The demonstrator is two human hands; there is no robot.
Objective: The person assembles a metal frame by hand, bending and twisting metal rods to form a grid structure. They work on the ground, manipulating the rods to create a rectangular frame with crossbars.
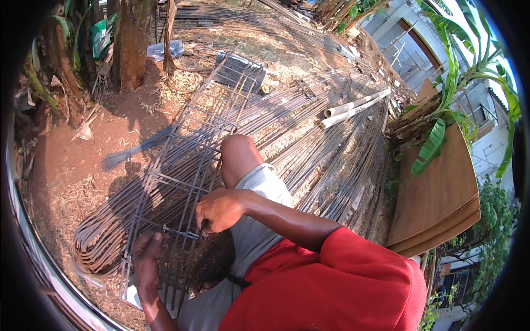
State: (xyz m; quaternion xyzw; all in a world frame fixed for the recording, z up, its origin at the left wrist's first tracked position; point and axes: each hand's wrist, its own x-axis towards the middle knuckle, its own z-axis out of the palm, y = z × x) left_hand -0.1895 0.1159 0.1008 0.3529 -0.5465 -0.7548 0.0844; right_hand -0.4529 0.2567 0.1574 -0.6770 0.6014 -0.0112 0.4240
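A long cage of steel rebar, with square stirrups across its bars, stretches away from me between my legs. My right hand is closed in a fist over the cage's right side. From its underside pokes a small dark tool, whose kind I cannot make out. Beside a cross stirrup at the cage's left side, my left hand has its fingers curled and its thumb up near the bar. Whatever those fingers grip is hidden. A bundle of thin grey tie wire lies across the rods beyond the left hand.
Bent rebar lies under the cage, with many long rods to the right. Two pale pipes rest on them. A black tray sits at the cage's far end. Brown boards lean at right; banana trunks stand far left.
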